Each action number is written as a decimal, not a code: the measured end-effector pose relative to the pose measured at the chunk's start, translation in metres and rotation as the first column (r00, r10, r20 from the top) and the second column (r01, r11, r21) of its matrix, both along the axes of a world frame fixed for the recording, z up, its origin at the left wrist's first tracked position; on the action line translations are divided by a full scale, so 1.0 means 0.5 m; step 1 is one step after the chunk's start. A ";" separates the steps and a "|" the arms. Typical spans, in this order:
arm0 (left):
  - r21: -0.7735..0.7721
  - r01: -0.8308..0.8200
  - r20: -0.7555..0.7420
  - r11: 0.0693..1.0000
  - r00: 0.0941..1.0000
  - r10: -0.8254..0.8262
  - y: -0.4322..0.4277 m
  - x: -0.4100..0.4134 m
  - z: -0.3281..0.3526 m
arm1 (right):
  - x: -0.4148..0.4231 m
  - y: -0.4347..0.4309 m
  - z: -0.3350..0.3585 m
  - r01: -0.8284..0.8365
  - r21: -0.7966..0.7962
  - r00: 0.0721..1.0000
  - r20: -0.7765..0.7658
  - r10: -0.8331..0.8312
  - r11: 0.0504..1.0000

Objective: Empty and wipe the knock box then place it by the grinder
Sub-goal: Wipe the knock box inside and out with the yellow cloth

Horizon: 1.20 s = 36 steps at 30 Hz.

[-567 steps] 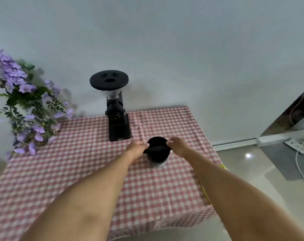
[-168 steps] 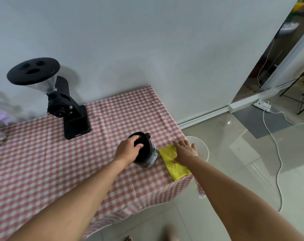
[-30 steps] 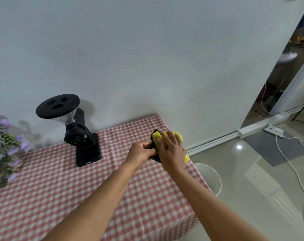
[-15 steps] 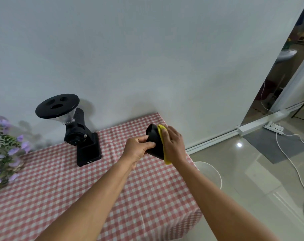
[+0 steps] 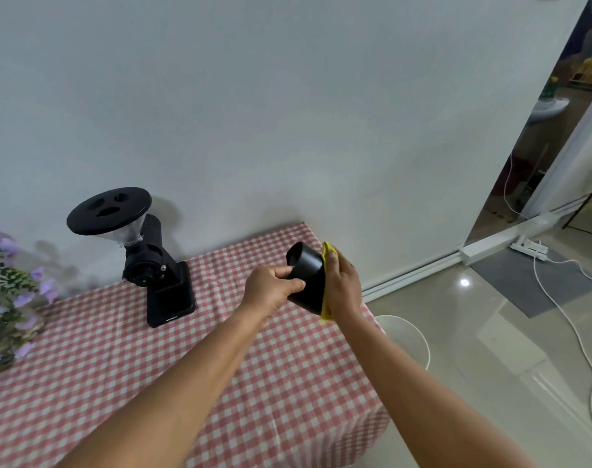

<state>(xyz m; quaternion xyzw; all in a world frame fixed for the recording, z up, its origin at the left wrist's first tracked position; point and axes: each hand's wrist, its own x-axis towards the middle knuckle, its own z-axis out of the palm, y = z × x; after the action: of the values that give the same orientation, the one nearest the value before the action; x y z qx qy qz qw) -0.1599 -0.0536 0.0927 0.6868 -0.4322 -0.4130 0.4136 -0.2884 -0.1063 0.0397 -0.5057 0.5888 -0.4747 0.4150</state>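
The black knock box (image 5: 307, 275) is held in the air above the table's right end, tipped on its side. My left hand (image 5: 271, 292) grips it from the left. My right hand (image 5: 343, 287) presses a yellow cloth (image 5: 327, 255) flat against its right side; only the cloth's edges show past the palm. The black grinder (image 5: 159, 278), with a round hopper lid, stands on the table at the back left, well apart from the knock box.
The table wears a red-and-white checked cloth (image 5: 152, 383). Purple flowers (image 5: 7, 298) stand at its left edge. A white bin rim (image 5: 419, 336) sits on the floor just right of the table. A power strip and cable (image 5: 531, 248) lie on the floor.
The knock box has tilted further, and my right hand with the cloth has slid from covering it to lying along its right side.
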 end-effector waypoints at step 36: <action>-0.219 0.159 -0.050 0.963 0.983 -0.174 0.027 0.041 0.034 | -0.030 -0.017 0.106 -0.197 0.020 0.974 -0.113 0.198 0.980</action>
<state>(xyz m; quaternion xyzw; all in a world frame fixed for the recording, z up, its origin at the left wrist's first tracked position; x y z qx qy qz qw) -0.1395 -0.0401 0.1097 0.5849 -0.5160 -0.4207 0.4633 -0.3035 -0.1150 0.0927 -0.5865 0.5605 -0.3988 0.4277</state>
